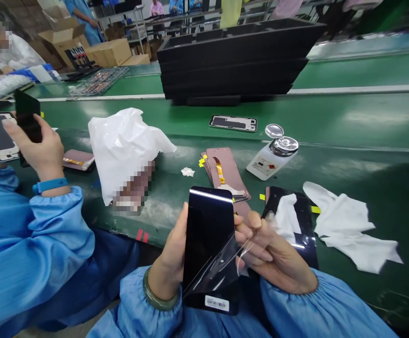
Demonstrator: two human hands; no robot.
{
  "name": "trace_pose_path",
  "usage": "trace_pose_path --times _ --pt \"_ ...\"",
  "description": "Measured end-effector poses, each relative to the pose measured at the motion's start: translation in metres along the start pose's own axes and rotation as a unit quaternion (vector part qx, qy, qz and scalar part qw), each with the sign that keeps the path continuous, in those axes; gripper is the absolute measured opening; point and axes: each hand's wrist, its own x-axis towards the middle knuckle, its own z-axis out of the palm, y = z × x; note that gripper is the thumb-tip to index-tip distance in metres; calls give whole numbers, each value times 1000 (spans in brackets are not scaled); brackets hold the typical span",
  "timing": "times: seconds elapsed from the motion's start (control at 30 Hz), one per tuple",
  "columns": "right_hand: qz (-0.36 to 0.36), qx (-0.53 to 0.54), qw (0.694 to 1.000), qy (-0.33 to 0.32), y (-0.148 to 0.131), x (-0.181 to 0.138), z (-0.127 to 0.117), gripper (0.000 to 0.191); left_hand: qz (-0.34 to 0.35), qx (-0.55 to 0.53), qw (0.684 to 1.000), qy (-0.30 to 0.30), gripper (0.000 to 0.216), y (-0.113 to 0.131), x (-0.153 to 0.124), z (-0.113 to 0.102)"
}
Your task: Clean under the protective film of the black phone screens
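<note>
My left hand [172, 258] is closed around the left edge of a black phone screen [207, 225], held up tilted in front of me. A white barcode label [217, 303] sits at its lower end. Clear protective film [220, 265] is partly lifted from the lower right of the screen. My right hand [273, 251] pinches the film's loose edge between thumb and fingers. Behind the screen lies a stack of pinkish phone screens [227, 166] with yellow tabs. White wipes [348, 220] and another dark screen [306, 249] are right of my right hand.
A silver-topped white bottle [273, 157] stands with its lid flipped open. Beyond it are a phone frame [233, 123] and stacked black trays [232, 65] on the green conveyor. A white plastic bag [123, 145] is to the left, beside a co-worker's hand [45, 150] holding a dark screen.
</note>
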Motion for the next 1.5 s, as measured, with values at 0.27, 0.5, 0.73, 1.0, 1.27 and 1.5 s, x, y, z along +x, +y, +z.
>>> trace_pose_path --times 0.27,0.5,0.73,1.0,1.27,1.5 --pt "34 33 995 83 2 4 0 23 -33 -233 963 -133 83 -23 -6 -14" --pt "43 11 991 127 0 9 11 28 -28 -232 960 -156 81 -28 -9 -19" --pt "22 -213 955 206 -10 17 21 37 43 -113 989 -85 50 -39 -23 -26" --pt "-89 -712 661 221 -24 97 65 58 208 -212 955 16 55 46 -44 -72" --pt "-129 -627 759 121 -14 231 105 54 386 -266 879 81 55 206 -78 -177" --pt "-367 -432 817 106 -67 182 150 7 316 -284 903 62 35 56 -85 -125"
